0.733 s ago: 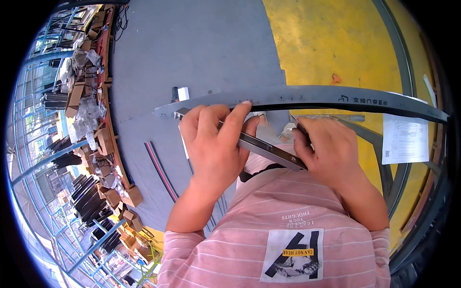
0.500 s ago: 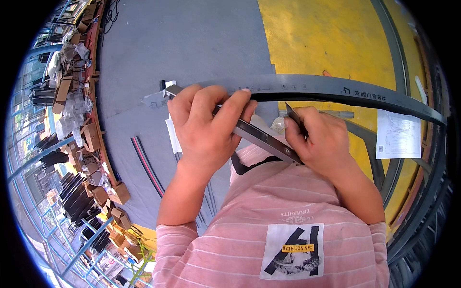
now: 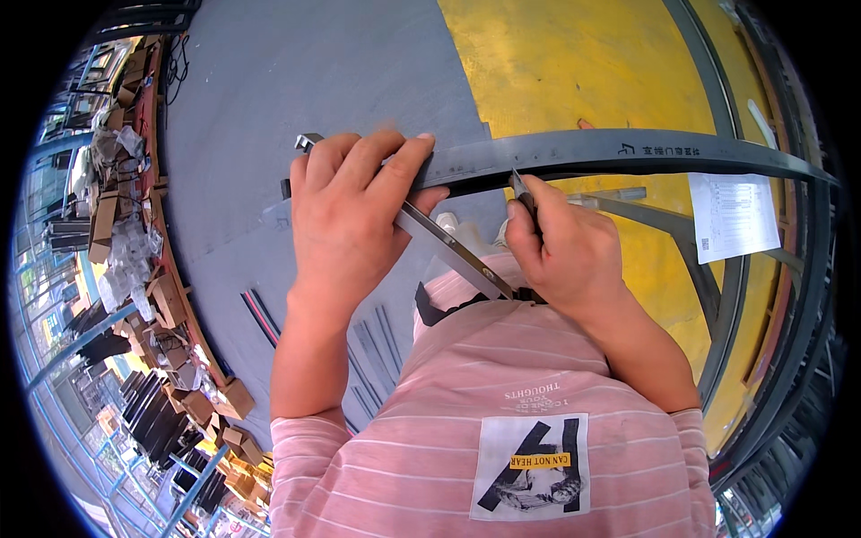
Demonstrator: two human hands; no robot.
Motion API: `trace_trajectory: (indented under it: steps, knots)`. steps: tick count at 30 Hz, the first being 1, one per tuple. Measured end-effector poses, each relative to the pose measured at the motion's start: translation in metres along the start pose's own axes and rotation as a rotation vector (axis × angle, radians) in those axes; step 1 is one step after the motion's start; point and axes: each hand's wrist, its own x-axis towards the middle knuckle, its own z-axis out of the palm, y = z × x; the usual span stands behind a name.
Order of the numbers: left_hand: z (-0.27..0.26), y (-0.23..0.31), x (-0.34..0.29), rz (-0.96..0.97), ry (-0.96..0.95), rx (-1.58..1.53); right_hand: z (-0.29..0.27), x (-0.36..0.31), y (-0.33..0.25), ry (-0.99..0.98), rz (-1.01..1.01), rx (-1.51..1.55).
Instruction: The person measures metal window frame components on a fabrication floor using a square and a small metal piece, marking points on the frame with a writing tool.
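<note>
My left hand (image 3: 350, 202) is closed around a long dark grey metal profile (image 3: 583, 145) with printed film on its face. The same hand also clasps a narrow steel bar (image 3: 457, 251) with holes, which slants under the palm. Its hooked far end shows above the fingers, and its near end lies by my waist. My right hand (image 3: 569, 247) grips a knife (image 3: 527, 202) with a dark handle. The blade points up, its tip at the profile's near edge; whether it touches cannot be made out.
A printed paper sheet (image 3: 734, 215) hangs at the right beside dark metal frame bars (image 3: 695, 260). Thin strips (image 3: 258, 316) lie on the grey floor (image 3: 314, 72). Cardboard boxes (image 3: 235, 397) and plastic bags line the left side. Yellow flooring (image 3: 583, 54) spreads at the far right.
The whole view has shifted, so most things appear farther left and up. My left hand and the steel bar have moved left along the profile. The knife stays near the profile's edge.
</note>
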Motion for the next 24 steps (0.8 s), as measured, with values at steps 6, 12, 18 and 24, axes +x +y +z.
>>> trace_trajectory:
  steps: [6, 12, 18, 24]
  knots:
    - [0.008, -0.011, 0.000, 0.050, -0.003, -0.105, 0.012, -0.008, -0.009, 0.068, 0.064, -0.110]
    - [0.010, -0.015, -0.002, 0.059, 0.014, -0.141, 0.017, -0.011, -0.015, 0.093, 0.074, -0.198]
    - [0.010, -0.017, -0.002, 0.068, 0.014, -0.140, 0.019, -0.009, -0.015, 0.122, 0.060, -0.220]
    - [0.008, -0.016, -0.001, 0.055, 0.007, -0.141, 0.016, -0.006, -0.014, 0.108, 0.062, -0.207]
